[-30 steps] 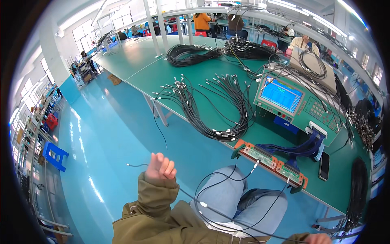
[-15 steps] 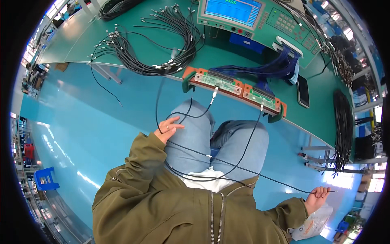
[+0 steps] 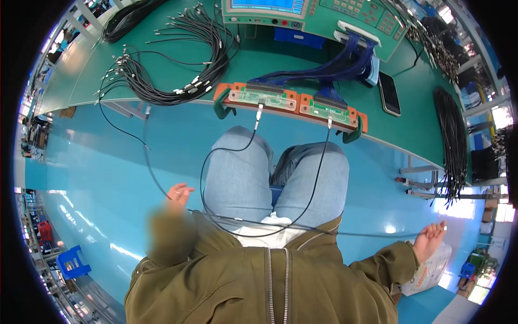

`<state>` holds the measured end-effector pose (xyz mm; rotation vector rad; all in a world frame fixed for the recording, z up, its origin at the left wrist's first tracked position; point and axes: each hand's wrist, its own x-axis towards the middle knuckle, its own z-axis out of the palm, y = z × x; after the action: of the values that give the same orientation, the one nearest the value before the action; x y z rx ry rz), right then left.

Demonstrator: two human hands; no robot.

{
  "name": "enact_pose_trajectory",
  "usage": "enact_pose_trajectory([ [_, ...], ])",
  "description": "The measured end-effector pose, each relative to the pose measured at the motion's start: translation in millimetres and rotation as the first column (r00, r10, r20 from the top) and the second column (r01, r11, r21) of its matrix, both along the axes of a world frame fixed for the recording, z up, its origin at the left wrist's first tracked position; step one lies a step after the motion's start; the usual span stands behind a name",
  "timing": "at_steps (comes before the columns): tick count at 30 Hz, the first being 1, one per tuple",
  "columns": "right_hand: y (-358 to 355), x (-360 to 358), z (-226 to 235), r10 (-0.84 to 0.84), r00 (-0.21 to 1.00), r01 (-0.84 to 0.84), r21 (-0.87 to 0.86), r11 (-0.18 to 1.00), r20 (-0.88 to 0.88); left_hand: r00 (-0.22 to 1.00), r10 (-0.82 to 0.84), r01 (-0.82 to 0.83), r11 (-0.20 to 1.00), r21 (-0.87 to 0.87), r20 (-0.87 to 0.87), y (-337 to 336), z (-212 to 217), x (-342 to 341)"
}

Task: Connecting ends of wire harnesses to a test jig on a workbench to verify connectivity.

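I report the left hand (image 3: 179, 194) closed on a black cable (image 3: 152, 173) arching toward the bench (image 3: 259, 66); the right hand (image 3: 430, 240) grips a black lead (image 3: 362, 235) stretched across the lap. A looped test cable (image 3: 314, 193) joins both green connector boards (image 3: 261, 98).

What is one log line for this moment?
left hand: at curved cable, grip unclear; right hand: closed on stretched cable; looped cable: both ends plugged into boards
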<state>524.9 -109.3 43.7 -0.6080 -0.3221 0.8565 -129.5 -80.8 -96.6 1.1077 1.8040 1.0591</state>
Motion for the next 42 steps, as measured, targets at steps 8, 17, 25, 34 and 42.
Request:
enact_pose_trajectory([
  [8, 26, -26, 9, -0.107, 0.993, 0.113, -0.177, 0.978, 0.043, -0.233, 0.078, -0.463, 0.868, -0.181, 0.969, 25, 33, -108],
  [17, 12, -30, 11, -0.202, 0.971, 0.23, -0.268, 0.936, 0.129, 0.394, 0.334, -0.687, 0.726, 0.033, 0.856, 56, 71, -117],
  [25, 153, -241, -19, 0.682, 0.548, -0.401, -0.563, 0.722, 0.484, 0.737, -0.295, 0.233, 0.955, 0.182, 0.608, 120, 93, 103],
  [34, 202, -300, -53, 0.598, 0.766, -0.43, -0.504, 0.749, 0.236, 0.815, -0.162, 0.085, 0.983, 0.163, 0.556, 178, 70, 143],
  [42, 197, -296, -61, 0.591, 0.78, -0.403, -0.557, 0.726, 0.206, 0.853, -0.116, 0.003, 0.976, 0.218, 0.509, 191, 80, 175],
])
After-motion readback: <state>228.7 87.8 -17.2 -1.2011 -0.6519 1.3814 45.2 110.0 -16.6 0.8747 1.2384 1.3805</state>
